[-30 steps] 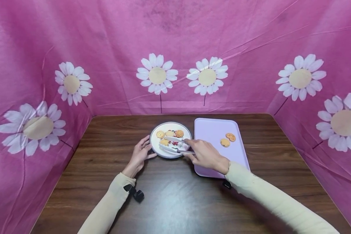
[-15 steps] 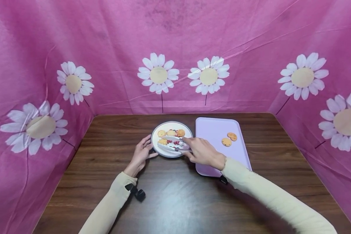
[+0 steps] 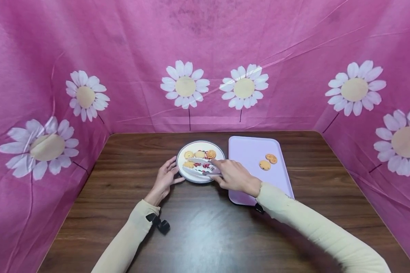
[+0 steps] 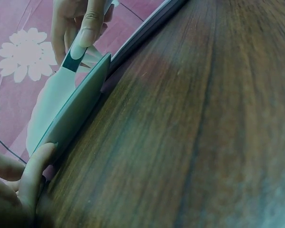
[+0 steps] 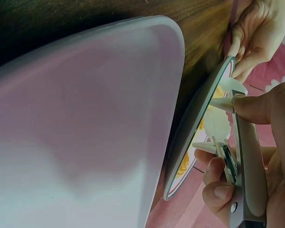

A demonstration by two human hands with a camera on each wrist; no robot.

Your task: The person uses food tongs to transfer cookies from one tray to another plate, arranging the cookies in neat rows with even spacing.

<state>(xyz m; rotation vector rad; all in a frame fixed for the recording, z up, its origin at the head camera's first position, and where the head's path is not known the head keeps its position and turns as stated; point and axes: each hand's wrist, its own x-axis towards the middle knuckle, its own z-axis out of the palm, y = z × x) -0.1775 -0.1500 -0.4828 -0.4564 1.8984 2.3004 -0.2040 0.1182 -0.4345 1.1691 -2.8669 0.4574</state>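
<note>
Change: right hand [image 3: 235, 176] has been edging slightly left with the tongs [image 3: 201, 167]; left hand [image 3: 164, 179] staying put.
Right grip: fingers curling round the tongs, arms apart over the plate [image 3: 214, 148], not yet closing on a cookie [image 3: 189, 165].
Left grip: fingers resting straight against the plate's near-left rim, steadying it.
Location: plate sitting mid-surface, just left of the lilac tray [image 3: 249, 146].
Tongs axis: lying left-right, tips pointing left.
Risk: cookie likely crumbling or slipping if squeezing off-centre; plate sliding if left hand is letting go.
</note>
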